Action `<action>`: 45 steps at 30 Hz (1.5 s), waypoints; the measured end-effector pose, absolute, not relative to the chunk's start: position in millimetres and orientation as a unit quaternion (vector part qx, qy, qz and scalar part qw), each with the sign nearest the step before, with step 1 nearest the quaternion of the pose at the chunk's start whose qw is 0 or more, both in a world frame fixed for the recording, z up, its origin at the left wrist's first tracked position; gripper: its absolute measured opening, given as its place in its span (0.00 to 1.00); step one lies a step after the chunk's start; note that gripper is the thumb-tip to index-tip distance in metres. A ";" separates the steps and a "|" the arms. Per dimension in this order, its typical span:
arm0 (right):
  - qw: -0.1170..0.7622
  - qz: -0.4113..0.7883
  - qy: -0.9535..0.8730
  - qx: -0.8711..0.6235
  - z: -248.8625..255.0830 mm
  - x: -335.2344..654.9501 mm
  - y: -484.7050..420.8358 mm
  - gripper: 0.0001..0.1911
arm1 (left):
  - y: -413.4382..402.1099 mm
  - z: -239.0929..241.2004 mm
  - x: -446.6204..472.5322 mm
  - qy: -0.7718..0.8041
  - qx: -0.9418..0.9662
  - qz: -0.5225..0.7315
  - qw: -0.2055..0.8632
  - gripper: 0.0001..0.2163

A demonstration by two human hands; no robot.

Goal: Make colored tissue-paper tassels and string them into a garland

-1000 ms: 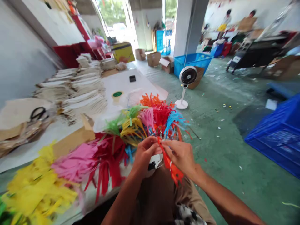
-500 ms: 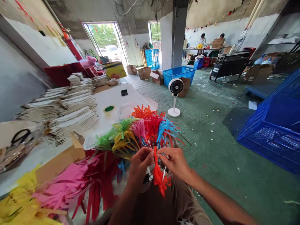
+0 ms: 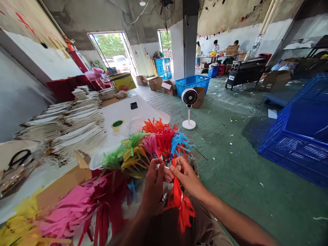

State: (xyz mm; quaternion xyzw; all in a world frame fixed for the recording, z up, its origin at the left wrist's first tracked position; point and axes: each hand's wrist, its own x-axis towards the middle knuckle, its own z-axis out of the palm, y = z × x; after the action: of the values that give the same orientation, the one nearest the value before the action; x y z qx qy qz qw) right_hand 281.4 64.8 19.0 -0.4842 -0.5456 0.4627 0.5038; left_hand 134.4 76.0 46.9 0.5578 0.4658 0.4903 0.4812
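My left hand [image 3: 154, 179] is closed in a pinch on a thin white strip [image 3: 166, 167] that runs across to my right hand; whether it is string or a small stick, I cannot tell. My right hand [image 3: 188, 179] is closed around the top of an orange-red fringed tassel [image 3: 179, 201], which hangs down over my lap. Just beyond my hands lies a heap of fringed tassels: red [image 3: 164, 138], light blue [image 3: 181, 141], pink [image 3: 150, 144], green [image 3: 115, 155] and yellow [image 3: 134, 159].
On the white table [image 3: 120, 111] lie stacked pale sheets [image 3: 79, 126], a green tape roll [image 3: 118, 123], black-handled scissors [image 3: 19, 159] and more pink fringe [image 3: 71, 208]. A white fan [image 3: 189, 109] stands on the floor ahead. A blue crate [image 3: 294, 147] is at right. People work far back.
My hands have moved slightly apart, and the orange-red tassel has swung right with my right hand. The white strip now spans between my fingers. The view has tilted up a little.
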 end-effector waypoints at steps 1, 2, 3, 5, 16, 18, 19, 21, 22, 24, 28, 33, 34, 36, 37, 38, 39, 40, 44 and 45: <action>0.507 0.458 -0.542 -0.489 16.4 280.8 66.8 0.16 | 75.3 47.9 135.1 0.466 0.561 0.490 0.477 0.19; 0.512 0.452 -0.538 -0.494 14.7 280.5 67.9 0.15 | 74.5 48.3 135.5 0.467 0.566 0.487 0.474 0.19; 0.517 0.445 -0.534 -0.499 13.9 280.7 68.1 0.15 | 73.7 48.4 135.6 0.468 0.572 0.483 0.470 0.18; 0.525 0.431 -0.532 -0.506 15.1 282.0 65.6 0.16 | 72.3 47.7 135.2 0.465 0.593 0.466 0.464 0.17; 0.558 0.340 -0.614 -0.442 29.8 282.9 54.8 0.13 | 66.6 40.4 129.0 0.455 0.616 0.513 0.387 0.17; 0.573 0.345 -0.594 -0.447 27.3 284.0 56.0 0.13 | 61.5 33.0 130.6 0.398 0.609 0.484 0.486 0.29; 0.581 0.350 -0.582 -0.449 25.8 284.8 56.2 0.12 | 58.9 28.9 131.5 0.371 0.607 0.457 0.534 0.32; 0.598 0.365 -0.549 -0.455 22.8 287.7 55.8 0.12 | 54.3 22.6 131.8 0.352 0.616 0.404 0.578 0.27; 0.606 0.374 -0.531 -0.459 21.2 289.9 55.6 0.12 | 52.6 21.2 130.7 0.360 0.630 0.378 0.575 0.22; 0.612 0.402 -0.494 -0.469 17.8 295.8 55.7 0.13 | 50.6 22.4 125.4 0.394 0.664 0.323 0.547 0.14; 0.598 0.486 -0.415 -0.484 10.8 311.2 56.7 0.17 | 52.2 31.9 106.6 0.411 0.727 0.187 0.518 0.14; 0.590 0.529 -0.352 -0.498 6.9 330.0 61.7 0.20 | 71.1 31.5 80.9 0.449 0.766 0.069 0.455 0.15; 0.593 0.526 -0.344 -0.503 6.8 334.0 63.9 0.20 | 76.9 31.3 74.9 0.455 0.772 0.050 0.441 0.15; 0.602 0.513 -0.330 -0.515 7.0 343.7 69.5 0.20 | 88.4 33.8 60.8 0.454 0.783 0.028 0.425 0.16; 0.606 0.506 -0.324 -0.521 7.0 349.4 72.7 0.19 | 93.5 36.8 52.7 0.447 0.787 0.022 0.425 0.16; 0.609 0.499 -0.320 -0.527 6.9 355.6 75.9 0.19 | 98.2 40.7 44.6 0.436 0.791 0.012 0.429 0.17; 0.611 0.491 -0.318 -0.533 6.6 362.0 79.0 0.19 | 102.4 45.3 37.2 0.425 0.796 -0.001 0.430 0.18; 0.613 0.483 -0.318 -0.539 6.1 368.1 81.9 0.19 | 106.2 50.0 31.4 0.418 0.802 -0.012 0.426 0.18; 0.601 0.463 -0.351 -0.549 2.6 378.8 90.2 0.19 | 120.4 58.7 45.3 0.468 0.829 0.070 0.297 0.15; 0.593 0.460 -0.370 -0.547 1.6 376.2 91.6 0.19 | 123.9 56.5 59.5 0.491 0.828 0.106 0.248 0.13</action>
State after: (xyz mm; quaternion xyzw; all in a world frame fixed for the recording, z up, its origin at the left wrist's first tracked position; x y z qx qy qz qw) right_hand 376.2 91.6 1.6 -0.5467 -0.3702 0.4603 0.5934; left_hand 59.5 123.9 56.5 0.8283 0.4913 0.1064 0.2475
